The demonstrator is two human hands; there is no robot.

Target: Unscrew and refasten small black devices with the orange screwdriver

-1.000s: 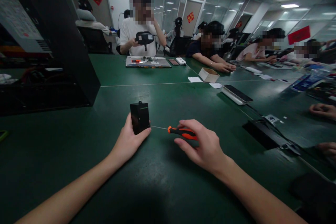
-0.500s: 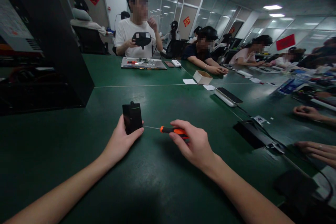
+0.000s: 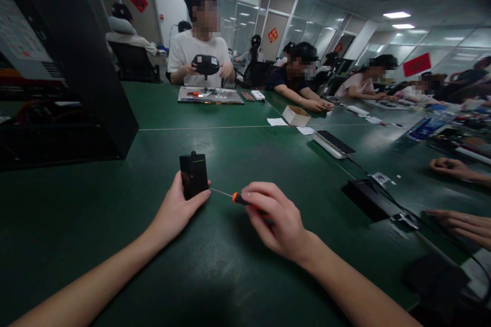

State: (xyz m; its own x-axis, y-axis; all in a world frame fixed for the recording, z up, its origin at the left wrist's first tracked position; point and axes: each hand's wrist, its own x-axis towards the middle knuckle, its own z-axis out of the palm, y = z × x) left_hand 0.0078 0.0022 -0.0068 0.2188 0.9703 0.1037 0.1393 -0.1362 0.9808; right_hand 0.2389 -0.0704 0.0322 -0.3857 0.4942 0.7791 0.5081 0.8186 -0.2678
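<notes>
A small black box-like case [image 3: 194,173] with a tab on its top edge stands upright in my left hand [image 3: 179,210], thumb across its lower front. My right hand [image 3: 278,218] is closed around the orange and black handle of a screwdriver [image 3: 239,197]. The thin shaft points left, and its tip meets the lower right side of the case, near my left thumb. Whether the tip sits in a screw is too small to tell. Both hands are above the green table [image 3: 161,265].
A large black metal cabinet [image 3: 111,127] stands at the left. At the right lie a power strip [image 3: 333,144], cables and a flat black box [image 3: 364,199]. Behind are an open cardboard box [image 3: 296,116] and a co-worker holding a black device [image 3: 206,65]. Another person's hands rest at the right edge.
My right hand has shifted its fingers forward over the screwdriver handle, which now tilts lower at its handle end. The case stays in my left hand. The co-worker opposite has lowered one hand.
</notes>
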